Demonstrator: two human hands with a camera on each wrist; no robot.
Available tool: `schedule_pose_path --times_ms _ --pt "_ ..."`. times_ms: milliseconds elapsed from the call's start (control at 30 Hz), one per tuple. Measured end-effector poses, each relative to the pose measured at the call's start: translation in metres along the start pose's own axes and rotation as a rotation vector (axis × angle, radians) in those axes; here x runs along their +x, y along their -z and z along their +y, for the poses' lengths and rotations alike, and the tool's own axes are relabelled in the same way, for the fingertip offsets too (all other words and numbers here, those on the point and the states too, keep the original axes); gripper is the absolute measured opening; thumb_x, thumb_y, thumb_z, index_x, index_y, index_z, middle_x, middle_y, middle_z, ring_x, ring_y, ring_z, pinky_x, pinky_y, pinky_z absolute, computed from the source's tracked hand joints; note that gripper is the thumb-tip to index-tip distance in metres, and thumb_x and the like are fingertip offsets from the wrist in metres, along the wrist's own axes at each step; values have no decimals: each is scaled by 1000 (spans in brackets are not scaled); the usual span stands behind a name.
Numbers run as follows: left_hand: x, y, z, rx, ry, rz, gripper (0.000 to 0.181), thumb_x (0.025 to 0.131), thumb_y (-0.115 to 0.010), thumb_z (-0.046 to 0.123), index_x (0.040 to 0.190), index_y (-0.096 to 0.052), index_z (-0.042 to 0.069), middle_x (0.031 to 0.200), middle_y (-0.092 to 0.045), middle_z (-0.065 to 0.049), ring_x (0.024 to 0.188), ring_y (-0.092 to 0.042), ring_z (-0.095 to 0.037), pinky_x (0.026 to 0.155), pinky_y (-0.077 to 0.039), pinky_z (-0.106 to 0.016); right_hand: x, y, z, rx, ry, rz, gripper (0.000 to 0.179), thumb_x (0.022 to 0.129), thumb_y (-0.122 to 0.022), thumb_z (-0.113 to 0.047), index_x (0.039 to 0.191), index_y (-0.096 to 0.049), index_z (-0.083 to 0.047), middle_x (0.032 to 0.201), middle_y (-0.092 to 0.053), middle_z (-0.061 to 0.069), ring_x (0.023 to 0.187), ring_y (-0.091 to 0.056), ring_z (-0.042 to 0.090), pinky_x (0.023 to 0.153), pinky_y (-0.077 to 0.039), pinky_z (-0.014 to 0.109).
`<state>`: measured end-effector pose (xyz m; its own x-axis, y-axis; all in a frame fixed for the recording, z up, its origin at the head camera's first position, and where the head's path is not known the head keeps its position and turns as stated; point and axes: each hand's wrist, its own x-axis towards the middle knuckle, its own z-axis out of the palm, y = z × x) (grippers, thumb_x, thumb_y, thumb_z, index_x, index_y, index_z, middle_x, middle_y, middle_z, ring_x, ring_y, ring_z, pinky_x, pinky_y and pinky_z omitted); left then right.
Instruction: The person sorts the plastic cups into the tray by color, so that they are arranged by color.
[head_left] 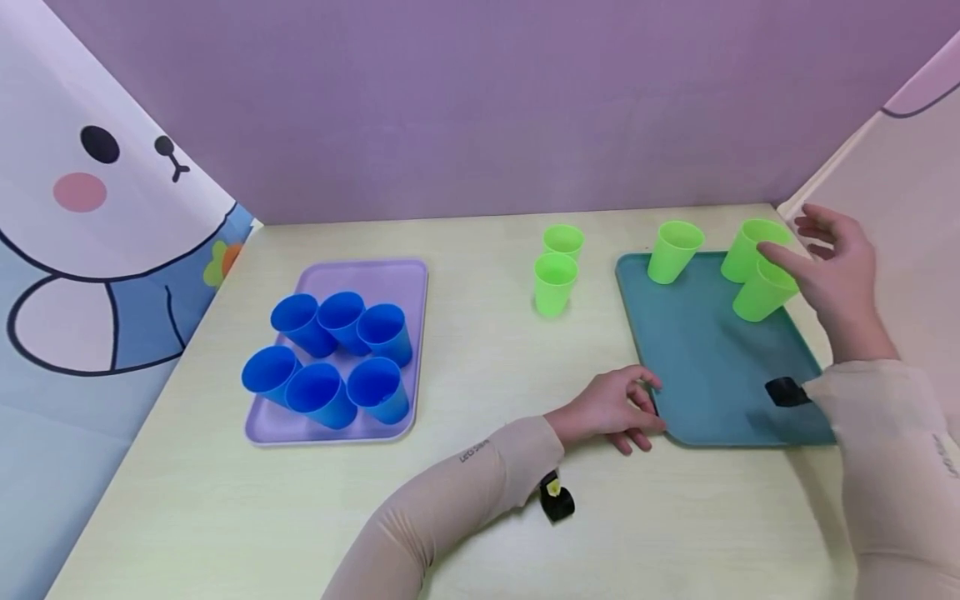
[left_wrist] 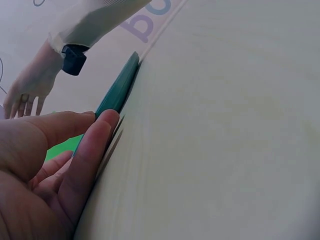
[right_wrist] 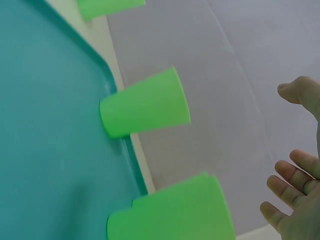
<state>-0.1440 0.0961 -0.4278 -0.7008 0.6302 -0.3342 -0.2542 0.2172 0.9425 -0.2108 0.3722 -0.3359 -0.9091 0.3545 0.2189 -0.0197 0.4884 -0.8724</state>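
My left hand [head_left: 611, 408] is at the near left edge of a teal tray [head_left: 697, 392]. In the left wrist view its thumb and a finger pinch the tray's rim [left_wrist: 119, 92]. My right hand [head_left: 840, 267] is raised over the tray's right side, its fingers apart and holding nothing. Just left of it, two green cups [head_left: 765, 290] [head_left: 746, 250] stand close together on the tray. A third green cup [head_left: 675, 254] stands at the tray's far left corner. In the right wrist view the spread fingers are apart from the nearest green cup [right_wrist: 172, 212].
Two more green cups [head_left: 555, 287] [head_left: 564, 239] stand on the table left of the teal tray, one behind the other. Farther left, a purple tray [head_left: 382, 275] bears several blue cups [head_left: 321, 396] in two rows. A purple wall [head_left: 480, 108] rises behind the table.
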Motion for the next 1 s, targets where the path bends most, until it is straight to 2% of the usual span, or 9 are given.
schedule_pose_path --times_ms 67,300,500,633,900,1000 --pt "0 0 0 -3 -1 -2 38 86 -75 -1 115 -58 15 83 -63 -3 54 -68 -20 43 -56 -34 0 -6 -5 8 21 -22 68 89 -75 -20 149 -44 -17 124 -48 -17 113 -44 -2 99 -34 10" --pt "0 0 -1 -4 -15 -13 38 87 -75 -1 117 -57 14 83 -63 -3 54 -68 -19 43 -56 -33 5 -31 -18 -23 108 -85 69 89 -76 -21 149 -45 -11 128 -50 -12 116 -45 2 108 -34 25" --pt "1 0 -2 -2 -19 -23 36 88 -74 0 116 -57 14 84 -63 -3 54 -68 -18 43 -56 -32 8 -55 -28 -52 157 -168 70 89 -75 -26 149 -44 -9 140 -48 7 124 -44 14 111 -35 30" --pt "1 1 -2 6 -24 -26 36 88 -75 1 116 -57 14 84 -64 -3 55 -69 -19 44 -56 -33 10 -71 -37 -44 188 -229 69 89 -76 -27 149 -45 -10 140 -46 12 123 -44 17 112 -36 32" --pt "1 3 0 4 -16 -35 35 88 -75 2 115 -57 15 85 -64 -3 56 -69 -19 45 -57 -33 13 -104 -50 -80 285 -398 71 87 -78 -22 147 -45 -3 140 -47 19 128 -44 33 111 -36 48" --pt "0 3 0 -3 -15 -39 36 88 -75 2 115 -56 15 85 -64 -4 56 -69 -19 45 -56 -33 14 -115 -51 -96 311 -469 72 86 -80 -22 146 -46 -3 139 -47 18 129 -43 34 110 -36 51"
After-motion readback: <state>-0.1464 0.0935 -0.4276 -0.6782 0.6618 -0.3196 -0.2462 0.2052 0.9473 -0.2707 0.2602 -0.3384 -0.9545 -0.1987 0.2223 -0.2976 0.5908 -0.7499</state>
